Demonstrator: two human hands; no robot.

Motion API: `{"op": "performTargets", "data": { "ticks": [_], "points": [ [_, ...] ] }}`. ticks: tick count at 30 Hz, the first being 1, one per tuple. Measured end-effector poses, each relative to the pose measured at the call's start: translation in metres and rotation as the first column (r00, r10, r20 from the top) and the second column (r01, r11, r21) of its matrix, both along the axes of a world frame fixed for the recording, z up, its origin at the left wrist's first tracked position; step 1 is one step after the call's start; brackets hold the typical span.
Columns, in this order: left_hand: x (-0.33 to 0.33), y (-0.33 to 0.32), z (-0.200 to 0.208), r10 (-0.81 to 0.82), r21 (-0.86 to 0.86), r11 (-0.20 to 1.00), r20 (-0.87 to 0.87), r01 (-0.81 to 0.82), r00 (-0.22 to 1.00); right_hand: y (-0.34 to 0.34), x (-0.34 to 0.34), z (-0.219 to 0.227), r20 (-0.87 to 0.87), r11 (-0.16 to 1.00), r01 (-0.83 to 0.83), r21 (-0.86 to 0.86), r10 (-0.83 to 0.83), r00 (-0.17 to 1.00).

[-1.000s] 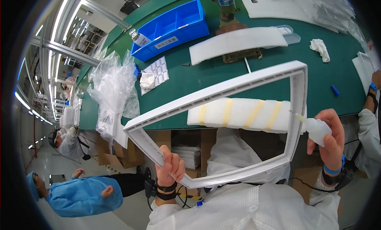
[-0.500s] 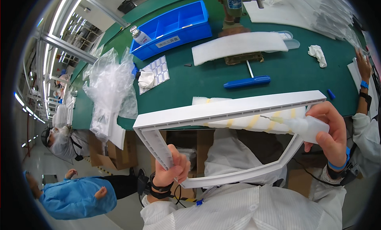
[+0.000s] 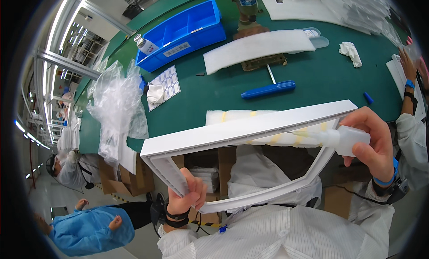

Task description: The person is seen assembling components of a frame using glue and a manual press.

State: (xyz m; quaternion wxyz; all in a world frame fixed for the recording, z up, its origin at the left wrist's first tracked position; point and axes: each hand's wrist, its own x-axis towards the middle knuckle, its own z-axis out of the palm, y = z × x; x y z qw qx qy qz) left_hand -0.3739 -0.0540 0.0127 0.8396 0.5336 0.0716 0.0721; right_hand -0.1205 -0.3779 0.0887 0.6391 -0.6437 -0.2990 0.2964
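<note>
In front of me a white rectangular plastic frame (image 3: 250,123) is held tilted, with small ribs along its inner edge. My left hand (image 3: 188,193) is closed around its lower left side. At the frame's right corner, my right hand (image 3: 376,140) grips a translucent white squeeze bottle (image 3: 353,141) between thumb and fingers. The bottle's thin needle nozzle points left, close under the long upper bar; whether its tip touches the bar I cannot tell. Some right fingers are hidden behind the bottle and corner. White foam with yellow tape strips (image 3: 227,116) lies behind the frame at the table edge.
On the green table (image 3: 192,89) stand a blue divided bin (image 3: 182,40), a small bottle (image 3: 146,44) and a metal press (image 3: 250,18) with white foam (image 3: 259,49). A blue-handled tool (image 3: 268,89) lies before it. Plastic bags (image 3: 117,107) lie left; a co-worker's hand (image 3: 407,69) is at right.
The whole view has shifted slightly, so table things appear further left. The frame has moved left with my hands, and the bottle sits a little further right against it. Both grips stay closed.
</note>
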Motion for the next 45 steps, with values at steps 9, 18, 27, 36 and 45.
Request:
{"op": "performTargets", "data": {
  "ticks": [9,18,27,36,45],
  "points": [
    [-0.007,0.003,-0.006,-0.023,-0.076,0.997,0.009,0.024,1.000,0.005,0.006,0.019,0.093,0.992,0.003,-0.129,0.009,0.996],
    [-0.004,0.001,-0.009,-0.023,-0.050,0.999,0.000,0.023,1.000,0.006,0.015,0.038,0.433,0.967,0.021,-0.254,0.094,0.896],
    [-0.008,0.005,-0.018,-0.042,-0.138,0.990,0.007,0.043,0.999,0.010,0.016,0.038,0.562,0.990,-0.007,-0.141,0.086,0.823],
    [-0.001,0.001,-0.014,-0.040,-0.098,0.994,-0.003,0.039,0.999,0.009,0.017,0.041,0.601,0.984,-0.007,-0.176,0.114,0.791],
    [0.000,0.000,-0.018,-0.039,-0.115,0.993,-0.008,0.038,0.999,0.016,0.014,0.038,0.552,0.997,-0.037,-0.071,0.070,0.831]
  ]
}}
